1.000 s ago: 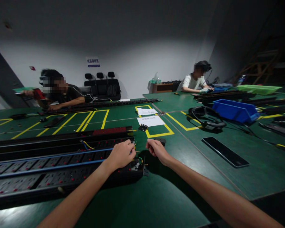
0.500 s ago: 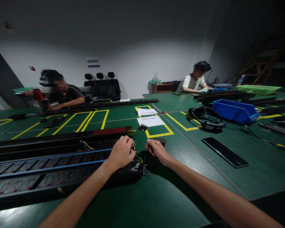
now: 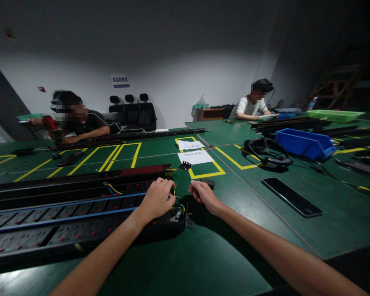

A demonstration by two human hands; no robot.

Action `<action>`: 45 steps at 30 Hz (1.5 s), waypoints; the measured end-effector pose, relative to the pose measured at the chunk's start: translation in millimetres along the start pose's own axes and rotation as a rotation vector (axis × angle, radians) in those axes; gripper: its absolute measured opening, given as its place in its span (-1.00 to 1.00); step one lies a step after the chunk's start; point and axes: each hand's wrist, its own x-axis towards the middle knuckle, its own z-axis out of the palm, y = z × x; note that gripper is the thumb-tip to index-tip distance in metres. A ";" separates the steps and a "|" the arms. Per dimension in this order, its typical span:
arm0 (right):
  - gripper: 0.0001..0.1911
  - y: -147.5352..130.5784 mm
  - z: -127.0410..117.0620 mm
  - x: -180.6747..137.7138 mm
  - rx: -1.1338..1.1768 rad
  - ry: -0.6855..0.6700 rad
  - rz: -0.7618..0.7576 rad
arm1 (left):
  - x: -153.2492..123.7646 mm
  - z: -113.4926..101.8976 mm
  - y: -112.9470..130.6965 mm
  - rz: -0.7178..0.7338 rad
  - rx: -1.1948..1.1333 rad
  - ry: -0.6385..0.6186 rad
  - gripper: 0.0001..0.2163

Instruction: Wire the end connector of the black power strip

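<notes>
Long black power strips (image 3: 61,233) with rows of sockets and red dots lie side by side at the left. My left hand (image 3: 158,197) is closed over the right end of the middle strip (image 3: 114,202), its fingers curled down around yellow and blue wires. Just right of that end, my right hand (image 3: 203,195) is held in a pinch; whatever lies between its fingertips is hidden. Behind it sits a small black block (image 3: 209,183). Yellow-green wire (image 3: 181,208) sticks out of the nearest strip's open end. A small black bracket (image 3: 185,165) rests beyond my hands.
White paper sheets (image 3: 195,157) lie inside yellow tape marks. To the right are a phone (image 3: 291,196), a black headset (image 3: 269,154), a blue bin (image 3: 305,143) and a green tray (image 3: 335,116). Across the table, one person (image 3: 94,123) holds a red tool; another (image 3: 246,107) sits farther right.
My left hand's fingers have shifted very slightly at the strip's end. My right hand stays almost still. The person at the far right has moved a gloved hand a little.
</notes>
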 end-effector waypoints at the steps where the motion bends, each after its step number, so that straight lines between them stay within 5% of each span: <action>1: -0.55 0.1 0.0 0.0 0.001 -0.001 -0.001 | 0.0 0.0 0.1 0.002 0.000 -0.001 -0.74; 16: -0.54 -0.1 0.4 0.0 0.003 -0.006 -0.009 | 0.8 -1.9 4.6 -0.201 0.138 0.022 -0.89; 45: -0.50 -0.4 2.5 0.2 -0.027 -0.005 0.001 | 0.6 -2.6 -4.3 -0.216 -0.073 -0.012 -0.84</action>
